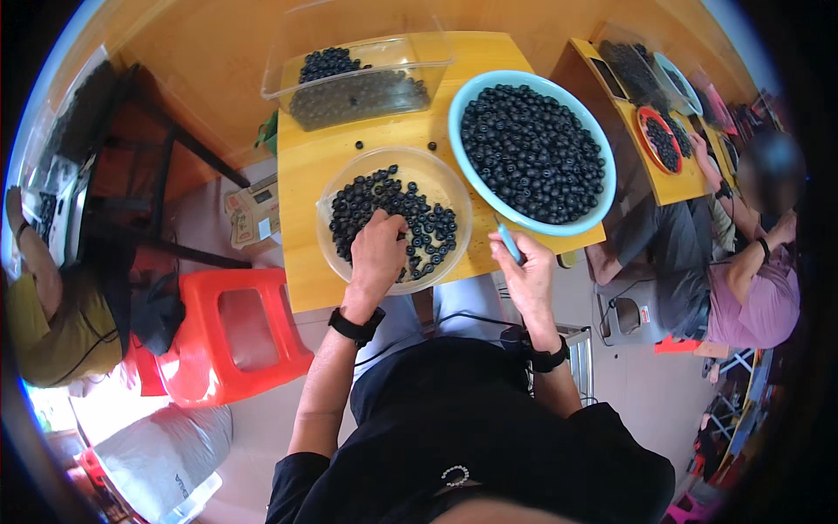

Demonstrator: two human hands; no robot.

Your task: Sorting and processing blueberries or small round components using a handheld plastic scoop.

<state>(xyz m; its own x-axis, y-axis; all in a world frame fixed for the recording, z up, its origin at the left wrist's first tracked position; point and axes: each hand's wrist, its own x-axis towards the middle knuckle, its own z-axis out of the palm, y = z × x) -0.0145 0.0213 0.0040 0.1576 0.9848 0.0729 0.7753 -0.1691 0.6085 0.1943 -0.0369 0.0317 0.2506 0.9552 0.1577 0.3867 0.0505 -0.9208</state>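
Observation:
My left hand point(380, 249) reaches into a clear round bowl point(326, 249) that holds a loose layer of dark round beads point(358, 205), many with a pale ring or hole. Its fingers are curled down among the beads, pinched together, and hide whatever is between them. In my right hand point(530, 278), just right of that bowl, I grip a slim tool with a light-blue handle point(509, 242); its tip is too small to make out. Beyond it sits a large light-blue basin point(604, 205) heaped with the same dark beads point(532, 148).
A clear rectangular bin point(384, 48) with more beads stands at the back of the yellow table point(301, 175). Two loose beads lie before it. A red stool point(231, 336) is at left. Co-workers sit left point(61, 323) and right point(751, 293), the latter by another bead-laden table point(685, 185).

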